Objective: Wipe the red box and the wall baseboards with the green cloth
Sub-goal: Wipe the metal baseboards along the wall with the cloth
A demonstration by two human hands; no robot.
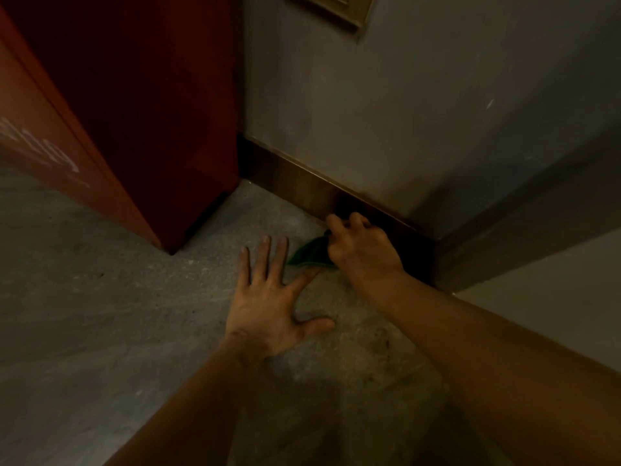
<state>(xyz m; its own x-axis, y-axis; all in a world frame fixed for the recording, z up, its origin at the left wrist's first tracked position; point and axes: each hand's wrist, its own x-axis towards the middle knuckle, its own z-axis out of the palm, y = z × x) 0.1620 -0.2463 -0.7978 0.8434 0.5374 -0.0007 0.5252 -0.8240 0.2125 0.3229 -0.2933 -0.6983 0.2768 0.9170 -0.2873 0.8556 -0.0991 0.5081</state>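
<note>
The tall red box point(134, 105) stands at the left, its corner meeting the floor near the wall. A dark brown baseboard point(302, 185) runs along the foot of the grey wall, from the box down to the right. My right hand point(361, 248) is closed on the green cloth point(311, 253) and rests against the baseboard's lower edge; only a dark green fold shows beneath the hand. My left hand point(268, 304) lies flat on the floor with its fingers spread, just left of the cloth, holding nothing.
The floor point(100, 314) is rough grey concrete. A second baseboard point(524, 210) runs along a wall corner that juts out at the right. A wooden frame point(336, 8) hangs on the wall above. The light is dim.
</note>
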